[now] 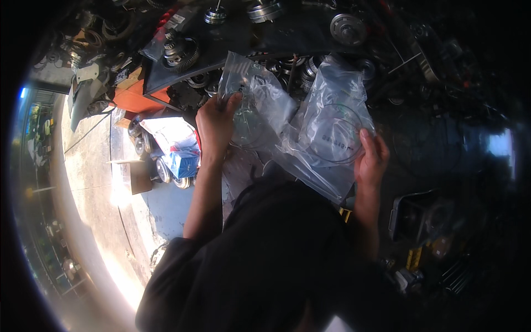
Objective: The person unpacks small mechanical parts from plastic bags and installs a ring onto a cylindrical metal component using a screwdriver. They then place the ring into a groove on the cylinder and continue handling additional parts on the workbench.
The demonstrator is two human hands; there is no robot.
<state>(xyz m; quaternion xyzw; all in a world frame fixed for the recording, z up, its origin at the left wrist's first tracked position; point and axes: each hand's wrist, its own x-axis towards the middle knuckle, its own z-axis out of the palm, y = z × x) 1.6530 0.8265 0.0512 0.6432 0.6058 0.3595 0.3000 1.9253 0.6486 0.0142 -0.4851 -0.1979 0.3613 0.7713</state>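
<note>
Two clear plastic bags are held up in front of my body, over the near side of a dark workbench. My left hand pinches the edge of the left bag between thumb and fingers. My right hand grips the side of the right bag, its thumb hidden from view. Inside the right bag lies a thin, large ring, and dark print shows on the plastic. A similar curved outline shows faintly in the left bag. The bags meet and overlap in the middle; whether they are joined I cannot tell.
On the bench stand a gear assembly, a round metal drum and a disc-shaped part. Left of me are an orange box, a blue box and a cardboard box. A dark tray sits at right.
</note>
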